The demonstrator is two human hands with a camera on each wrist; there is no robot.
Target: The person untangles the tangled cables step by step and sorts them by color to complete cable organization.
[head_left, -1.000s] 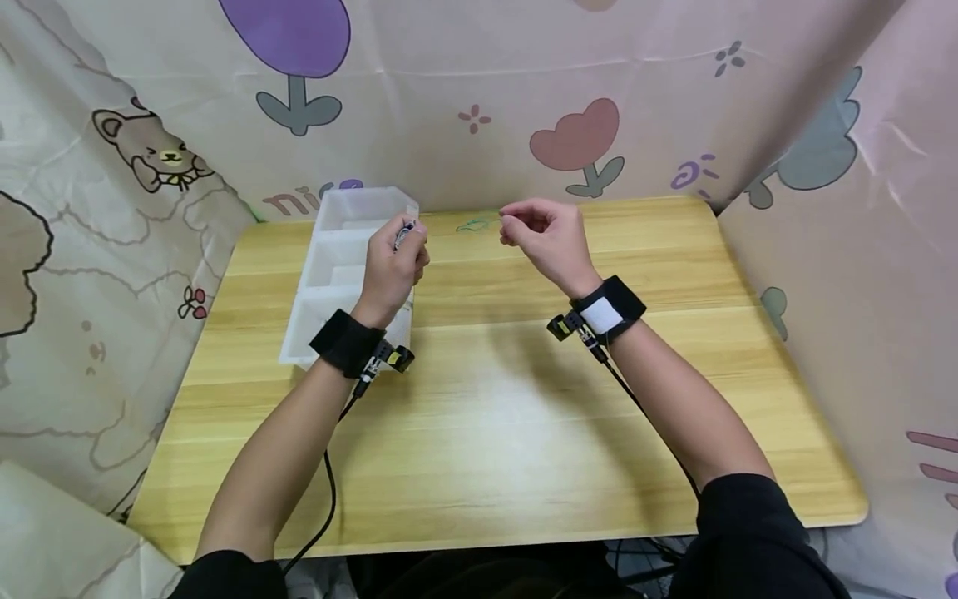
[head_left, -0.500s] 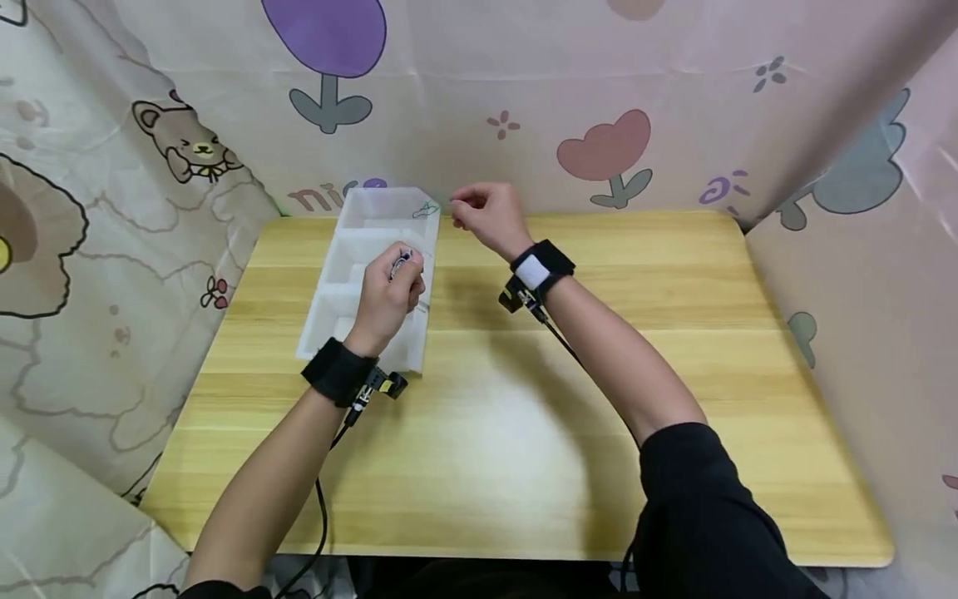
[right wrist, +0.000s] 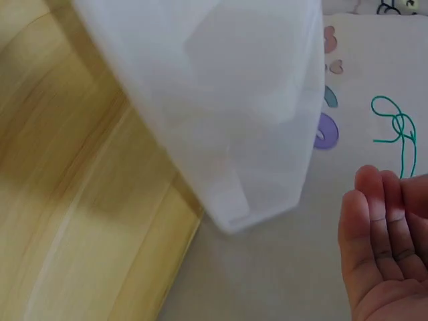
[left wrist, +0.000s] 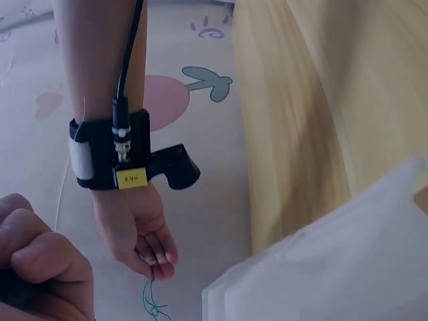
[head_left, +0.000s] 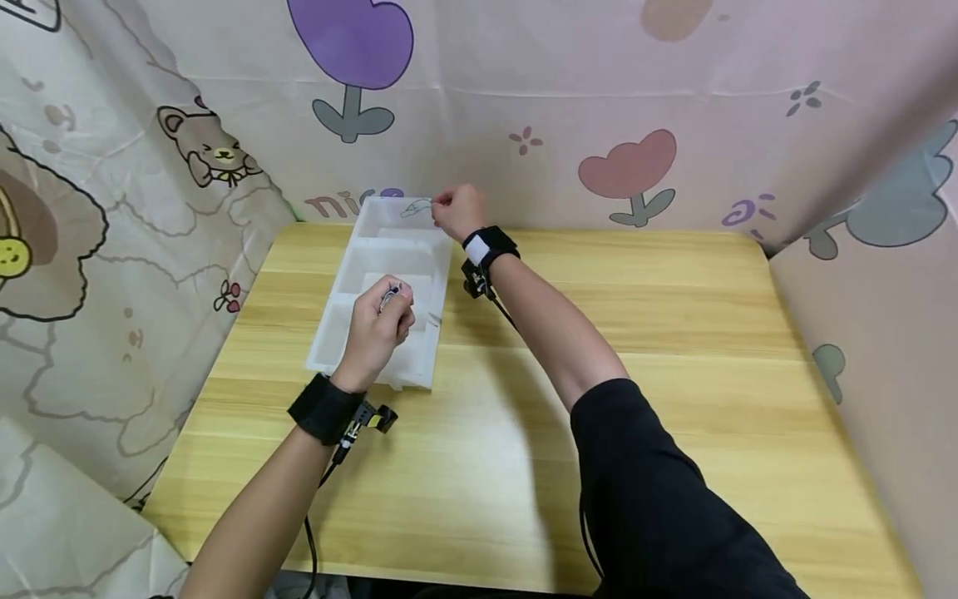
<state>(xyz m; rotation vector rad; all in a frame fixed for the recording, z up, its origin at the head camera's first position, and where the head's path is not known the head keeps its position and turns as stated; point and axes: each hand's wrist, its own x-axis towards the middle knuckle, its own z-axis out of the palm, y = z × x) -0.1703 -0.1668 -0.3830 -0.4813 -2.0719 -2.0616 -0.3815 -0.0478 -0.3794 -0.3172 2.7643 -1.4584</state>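
In the head view, my right hand [head_left: 458, 211] is at the far right corner of a white three-compartment tray [head_left: 318, 353]. Its thumb and fingertips pinch a thin green thread [right wrist: 402, 130], whose tangled loops stick out past the fingers, over the far compartment in the head view. My left hand [head_left: 377, 324] is curled over the tray's near part, gripping a small dark and silver object [head_left: 388, 297]. Most of that object is hidden in the fist, and I cannot tell its kind. The left wrist view catches only these curled fingers [left wrist: 47, 261] at its lower left edge.
A wooden table [head_left: 711, 399] extends to the right of the tray. Patterned cloth [head_left: 516, 75] hangs behind it and along both sides. Each wrist wears a black strap [head_left: 327, 409] with a small camera and a cable.
My right hand has moved left with the green thread, from over the table to the tray's far corner. The left hand has come down nearer, still gripping its object. The head view has shifted.
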